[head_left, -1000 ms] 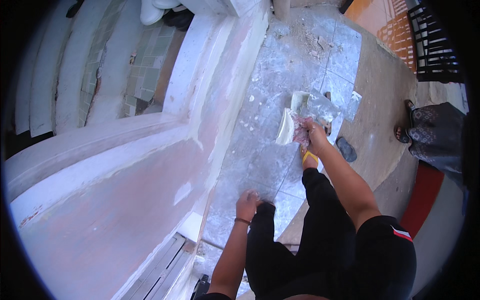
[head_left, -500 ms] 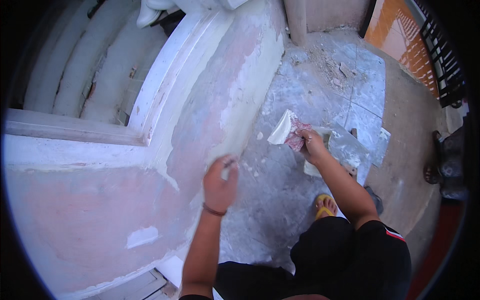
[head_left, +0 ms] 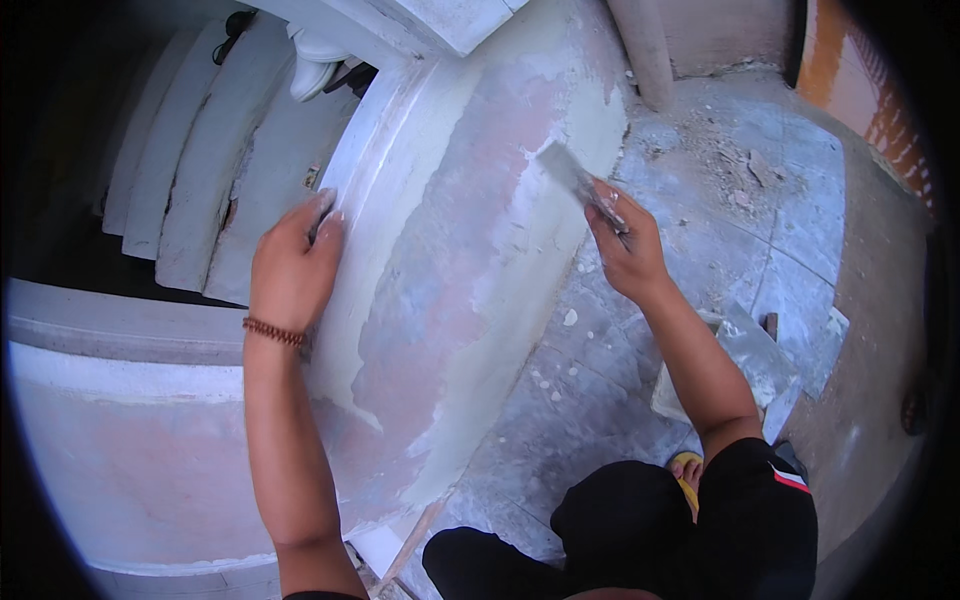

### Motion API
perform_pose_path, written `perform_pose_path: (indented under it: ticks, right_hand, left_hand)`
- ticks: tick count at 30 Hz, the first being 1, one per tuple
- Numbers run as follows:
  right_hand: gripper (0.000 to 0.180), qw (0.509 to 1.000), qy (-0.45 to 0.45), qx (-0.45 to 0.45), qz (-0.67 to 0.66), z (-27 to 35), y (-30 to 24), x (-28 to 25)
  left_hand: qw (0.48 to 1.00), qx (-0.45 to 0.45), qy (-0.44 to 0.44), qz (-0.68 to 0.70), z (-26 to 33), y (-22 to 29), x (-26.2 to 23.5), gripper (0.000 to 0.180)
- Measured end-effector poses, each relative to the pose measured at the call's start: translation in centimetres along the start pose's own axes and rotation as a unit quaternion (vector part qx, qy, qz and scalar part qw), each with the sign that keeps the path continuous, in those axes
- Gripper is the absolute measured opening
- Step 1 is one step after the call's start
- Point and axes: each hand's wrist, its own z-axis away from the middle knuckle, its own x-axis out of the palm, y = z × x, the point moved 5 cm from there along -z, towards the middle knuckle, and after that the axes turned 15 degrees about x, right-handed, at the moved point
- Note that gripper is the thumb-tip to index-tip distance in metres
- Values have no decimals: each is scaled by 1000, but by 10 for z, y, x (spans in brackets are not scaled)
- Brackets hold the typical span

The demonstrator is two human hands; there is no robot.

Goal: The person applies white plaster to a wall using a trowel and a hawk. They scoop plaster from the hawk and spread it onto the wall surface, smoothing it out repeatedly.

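My right hand (head_left: 628, 245) grips a putty knife (head_left: 570, 170), its broad flat blade pointing up and left over the patched wall. The blade looks greyish; whether it touches the wall I cannot tell. My left hand (head_left: 295, 255), with a brown beaded bracelet at the wrist, is curled at the white ledge (head_left: 375, 120) of the wall opening. Its fingertips have pale smears and are partly hidden. Between my hands the wall (head_left: 440, 240) shows pinkish-grey patches bordered by pale filler.
Several pale steps (head_left: 190, 150) lie beyond the opening at upper left. A container (head_left: 672, 390) and a greyish sheet (head_left: 755, 355) rest on the tiled floor beside my right forearm. Rubble (head_left: 740, 165) is scattered at the far right, near a post (head_left: 645, 55).
My left hand has moved left and up to the ledge. My right hand has raised the putty knife toward the wall, its white-coated face no longer showing. The view has shifted.
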Motion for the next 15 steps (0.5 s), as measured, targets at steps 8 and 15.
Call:
perform_pose_path:
  ticks: [8,15]
  right_hand:
    - [47,889,139,-405,165,-82,-32,52]
    - [43,906,123,-362,180,-96,-7,98]
  left_hand:
    - [995,-84,-39,41,-2,-2,1,40]
    - [996,-68,-37,43,-7,-2,0,42]
